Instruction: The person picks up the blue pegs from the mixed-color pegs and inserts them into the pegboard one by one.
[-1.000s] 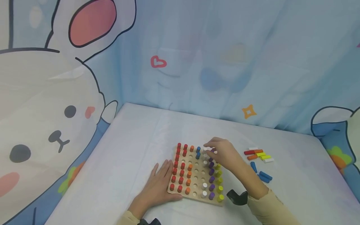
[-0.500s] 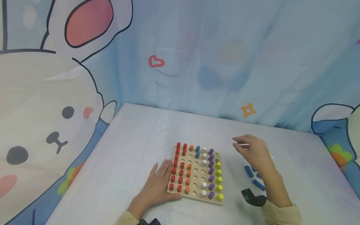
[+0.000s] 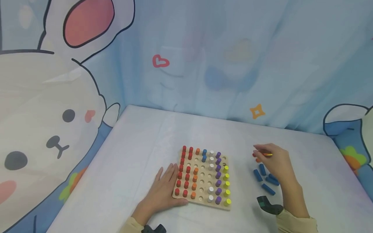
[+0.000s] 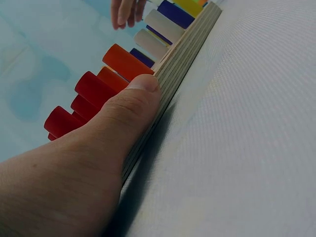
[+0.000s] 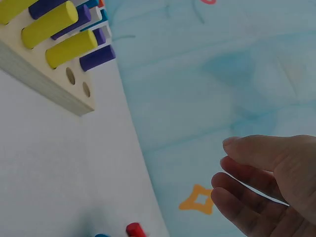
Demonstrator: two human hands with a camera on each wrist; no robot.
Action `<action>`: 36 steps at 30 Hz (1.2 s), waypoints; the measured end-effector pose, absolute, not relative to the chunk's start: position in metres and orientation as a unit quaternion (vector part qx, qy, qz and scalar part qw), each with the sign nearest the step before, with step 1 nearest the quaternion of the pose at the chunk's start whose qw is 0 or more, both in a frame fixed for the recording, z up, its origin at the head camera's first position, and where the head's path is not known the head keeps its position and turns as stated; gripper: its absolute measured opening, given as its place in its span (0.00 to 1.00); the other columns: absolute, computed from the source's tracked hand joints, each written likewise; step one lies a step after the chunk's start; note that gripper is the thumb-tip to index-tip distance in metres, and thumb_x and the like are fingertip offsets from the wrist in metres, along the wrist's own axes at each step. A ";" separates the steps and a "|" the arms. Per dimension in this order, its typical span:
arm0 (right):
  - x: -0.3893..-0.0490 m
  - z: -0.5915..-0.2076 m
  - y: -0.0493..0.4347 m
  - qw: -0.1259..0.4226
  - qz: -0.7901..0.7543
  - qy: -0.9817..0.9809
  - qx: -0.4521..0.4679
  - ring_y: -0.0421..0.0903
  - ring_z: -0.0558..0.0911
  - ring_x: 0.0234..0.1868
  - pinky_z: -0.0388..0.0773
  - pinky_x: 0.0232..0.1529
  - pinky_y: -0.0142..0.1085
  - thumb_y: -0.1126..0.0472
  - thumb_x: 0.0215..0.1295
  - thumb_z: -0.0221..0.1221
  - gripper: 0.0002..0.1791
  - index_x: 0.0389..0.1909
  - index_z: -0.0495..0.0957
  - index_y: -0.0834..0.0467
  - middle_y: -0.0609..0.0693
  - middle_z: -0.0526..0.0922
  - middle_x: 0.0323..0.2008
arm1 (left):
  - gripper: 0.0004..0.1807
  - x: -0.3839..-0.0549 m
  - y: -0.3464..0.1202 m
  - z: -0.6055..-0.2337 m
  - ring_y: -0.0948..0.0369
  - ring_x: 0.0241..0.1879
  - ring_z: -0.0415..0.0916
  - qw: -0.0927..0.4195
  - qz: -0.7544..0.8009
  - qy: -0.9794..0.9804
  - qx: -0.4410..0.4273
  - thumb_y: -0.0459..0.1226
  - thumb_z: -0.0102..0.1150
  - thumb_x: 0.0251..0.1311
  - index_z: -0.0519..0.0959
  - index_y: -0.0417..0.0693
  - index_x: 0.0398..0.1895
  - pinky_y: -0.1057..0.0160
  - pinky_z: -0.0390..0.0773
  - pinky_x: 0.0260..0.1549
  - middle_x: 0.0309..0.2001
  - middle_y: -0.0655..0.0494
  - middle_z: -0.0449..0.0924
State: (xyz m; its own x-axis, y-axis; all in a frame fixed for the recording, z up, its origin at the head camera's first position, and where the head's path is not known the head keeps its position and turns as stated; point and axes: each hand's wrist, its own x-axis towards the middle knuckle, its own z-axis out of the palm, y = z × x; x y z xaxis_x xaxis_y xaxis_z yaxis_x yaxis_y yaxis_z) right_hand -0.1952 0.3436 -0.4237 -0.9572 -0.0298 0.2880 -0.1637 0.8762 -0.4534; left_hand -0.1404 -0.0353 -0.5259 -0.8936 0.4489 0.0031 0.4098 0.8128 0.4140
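A wooden pegboard [image 3: 205, 187] holds upright pegs in columns of red, orange, blue, white, purple and yellow. Bare holes show in its middle and at the back right corner. My left hand [image 3: 163, 191] rests against the board's left side with straight fingers; its thumb [image 4: 128, 103] lies along the front edge. Over the loose pegs right of the board hovers my right hand [image 3: 276, 163], fingers loosely bent. The right wrist view shows nothing between them. Beneath it are a red peg [image 3: 254, 155], an orange peg [image 3: 258, 160] and a yellow peg [image 3: 268, 154], partly hidden.
Several loose blue pegs [image 3: 257, 175] lie between the board and the right forearm. A white cloth [image 3: 145, 136] covers the table. A printed blue curtain [image 3: 186, 81] hangs behind its back edge.
My right hand has left the back of the board and moved right to the loose pegs, uncovering the white and purple columns. The left hand stays against the board.
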 end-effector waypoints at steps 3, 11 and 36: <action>-0.195 -0.427 0.348 0.115 0.246 -0.962 0.039 0.56 0.85 0.37 0.83 0.37 0.47 0.60 0.63 0.61 0.17 0.50 0.79 0.63 0.61 0.84 0.40 | 0.67 -0.141 -0.036 -0.525 0.57 0.76 0.37 0.047 0.204 0.952 0.225 0.79 0.44 0.41 0.43 0.44 0.76 0.46 0.37 0.73 0.77 0.53 0.42; -0.194 -0.432 0.363 0.050 0.232 -0.971 0.004 0.65 0.80 0.47 0.80 0.43 0.55 0.63 0.62 0.61 0.19 0.53 0.77 0.65 0.68 0.79 0.49 | 0.67 -0.141 -0.037 -0.526 0.56 0.76 0.38 0.041 0.208 0.951 0.223 0.79 0.44 0.40 0.45 0.44 0.75 0.45 0.38 0.72 0.76 0.52 0.44; -0.203 -0.450 0.383 -0.138 0.166 -0.975 -0.050 0.61 0.80 0.40 0.82 0.38 0.49 0.65 0.58 0.63 0.26 0.57 0.72 0.68 0.71 0.78 0.45 | 0.67 -0.140 -0.036 -0.529 0.57 0.76 0.38 0.028 0.210 0.950 0.229 0.80 0.43 0.40 0.46 0.44 0.75 0.45 0.39 0.72 0.76 0.52 0.46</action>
